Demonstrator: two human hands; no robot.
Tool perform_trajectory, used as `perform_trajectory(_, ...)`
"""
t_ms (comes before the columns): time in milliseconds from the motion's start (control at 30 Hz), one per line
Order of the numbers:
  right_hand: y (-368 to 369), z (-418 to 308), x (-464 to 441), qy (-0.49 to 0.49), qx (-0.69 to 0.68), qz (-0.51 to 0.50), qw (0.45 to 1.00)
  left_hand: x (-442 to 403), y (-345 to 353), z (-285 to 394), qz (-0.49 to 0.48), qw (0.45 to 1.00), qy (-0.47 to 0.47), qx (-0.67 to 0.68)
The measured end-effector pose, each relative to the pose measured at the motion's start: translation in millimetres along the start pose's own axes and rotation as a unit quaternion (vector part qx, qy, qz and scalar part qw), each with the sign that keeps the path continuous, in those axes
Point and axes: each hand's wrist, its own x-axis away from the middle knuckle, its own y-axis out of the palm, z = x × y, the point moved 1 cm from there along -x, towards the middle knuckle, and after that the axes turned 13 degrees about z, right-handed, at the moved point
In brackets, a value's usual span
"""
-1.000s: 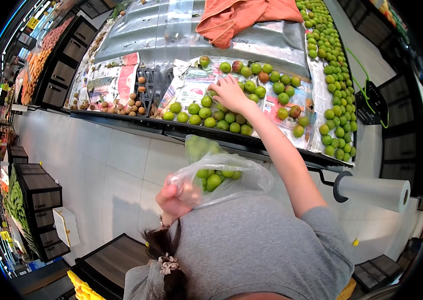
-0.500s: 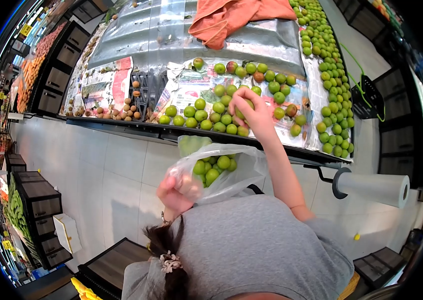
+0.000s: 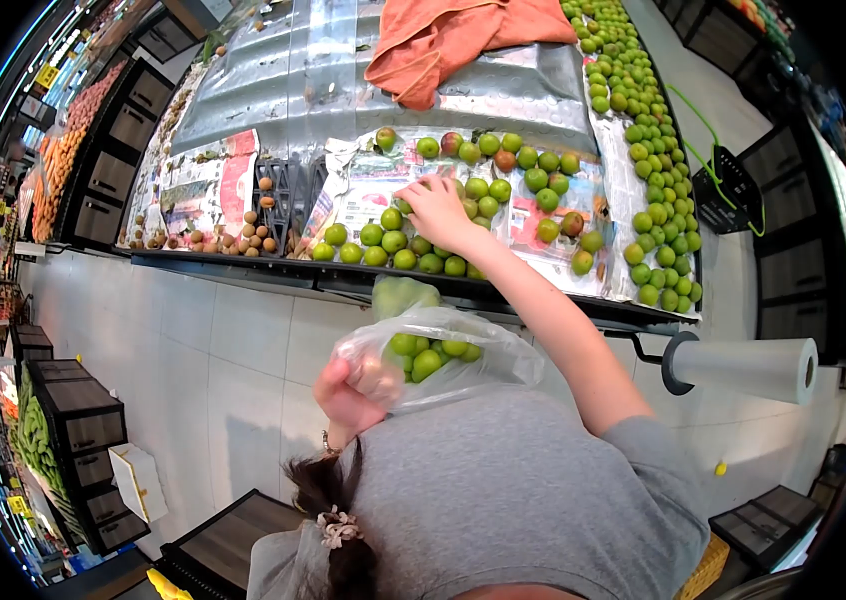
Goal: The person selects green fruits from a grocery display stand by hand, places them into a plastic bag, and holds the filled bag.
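Shop stand (image 3: pixel 243 110) with crinkled newspaper (image 3: pixel 356 192), tiled floor (image 3: pixel 253 320), round green fruit (image 3: pixel 393 242) on top, left hand (image 3: pixel 353 390) gripping a filmy fruit-filled bag (image 3: pixel 498 358) — right hand (image 3: pixel 443 215) curled over the fruit, grasp unclear

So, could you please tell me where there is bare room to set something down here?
The widest free patch is the grey sheet left of the orange cloth, though not quite clean. A smaller bare patch of newspaper lies between the black crate and the right hand. Green fruit crowds the right side and the front edge near that hand.
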Motion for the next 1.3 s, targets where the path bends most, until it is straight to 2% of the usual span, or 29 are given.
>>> perform_trajectory(33,2,0,3,-0.012,-0.004,0.028,1.0,1,-1,1,0.008,1.0,0.002,-0.002)
perform_trajectory(133,-17,7,8,0.039,0.017,0.145,0.989,2,0,2,0.01,1.0,0.005,0.001)
perform_trajectory(167,-24,17,11,0.105,0.015,0.148,0.983,1,-1,3,0.01,1.0,0.012,-0.015)
perform_trajectory(233,-33,39,26,0.158,0.066,0.12,0.978,2,-4,4,0.015,0.999,0.022,-0.045)
perform_trajectory(333,-39,54,40,0.143,0.064,0.11,0.982,-1,-3,4,-0.001,0.999,0.01,-0.05)
perform_trajectory(433,-45,57,38,0.147,0.05,0.059,0.986,-3,-1,4,-0.002,0.999,0.013,-0.041)
perform_trajectory(533,-46,60,37,0.15,-0.015,0.109,0.983,-7,0,6,-0.012,0.999,0.009,-0.044)
perform_trajectory(633,-52,59,40,0.229,-0.158,0.161,0.947,-7,-4,6,-0.015,0.999,0.001,-0.032)
perform_trajectory(767,-53,63,38,0.233,-0.115,0.135,0.956,-8,-2,5,-0.007,0.999,0.0,-0.043)
perform_trajectory(867,-50,86,39,0.267,-0.179,0.11,0.941,-8,-4,6,-0.007,0.999,0.0,-0.042)
perform_trajectory(967,-70,91,41,0.196,-0.062,-0.015,0.978,-7,-4,6,-0.002,0.999,0.008,-0.04)
perform_trajectory(1000,-74,86,42,0.171,-0.056,-0.029,0.983,-7,-4,7,-0.003,0.999,0.009,-0.042)
perform_trajectory(1100,-82,76,36,0.182,-0.03,-0.04,0.982,-7,-3,7,-0.007,0.999,0.012,-0.041)
perform_trajectory(1200,-94,65,30,0.267,-0.12,0.003,0.956,-8,-3,9,-0.016,0.999,0.017,-0.042)
perform_trajectory(1233,-96,63,29,0.296,-0.218,0.034,0.929,-8,-3,9,-0.019,0.999,0.019,-0.042)
perform_trajectory(1300,-100,55,31,0.347,-0.404,0.091,0.842,-7,-4,8,-0.013,0.999,0.016,-0.04)
